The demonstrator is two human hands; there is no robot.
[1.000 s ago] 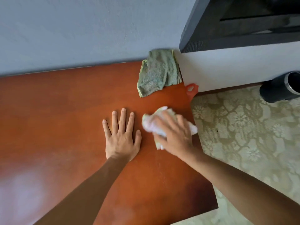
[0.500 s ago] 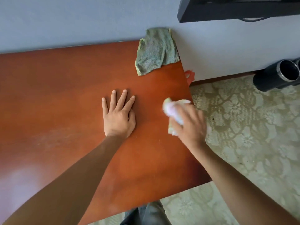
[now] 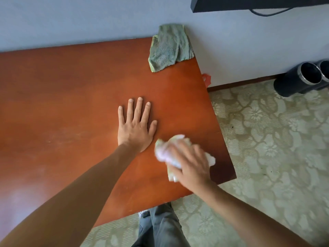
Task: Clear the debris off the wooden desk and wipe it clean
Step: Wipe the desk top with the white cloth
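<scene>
A reddish-brown wooden surface (image 3: 74,97) stands against a pale wall. A crumpled green towel (image 3: 169,49) lies at its far right corner, partly up the wall. The left hand (image 3: 136,127) rests flat mid-surface; just beside it, the right hand (image 3: 192,163) presses a whitish cloth (image 3: 165,150) near the right edge.

I count 1 wooden desk (image 3: 71,97). 2 cloths: 1 green cloth (image 3: 169,49) at the far corner, 1 white cloth (image 3: 165,150). 2 hands: left hand (image 3: 136,129), right hand (image 3: 193,164). 2 black tubes (image 3: 300,79) on the floor. 1 black shelf (image 3: 249,4) up top w/ 1 cable (image 3: 267,13).
</scene>
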